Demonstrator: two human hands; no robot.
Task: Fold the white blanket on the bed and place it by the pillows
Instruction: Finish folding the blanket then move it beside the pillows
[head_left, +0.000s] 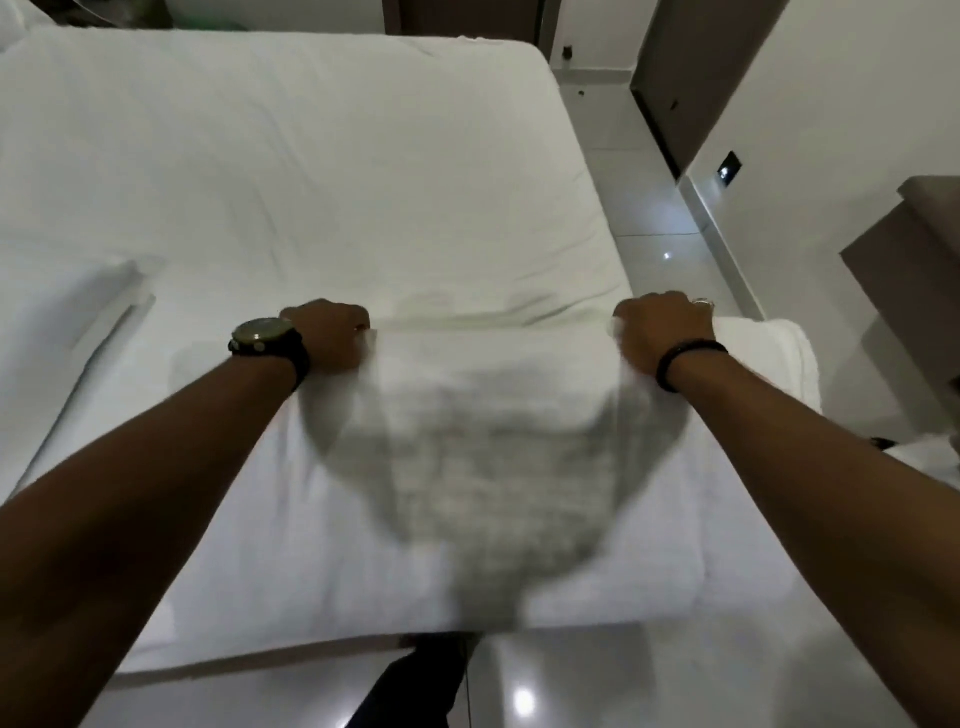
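Both hands grip the far edge of the white blanket at the near end of the bed.

Head view: the left hand (327, 332) and the right hand (662, 332) are each closed in a fist on the white blanket (488, 467), which lies partly folded on the bed (311, 156). It looks soft, thick and limp, probably light; I judge that taking it at the corners keeps the fold even. The fingertips are hidden in the cloth, the middle is blurred, and the pillows cannot be told with certainty.
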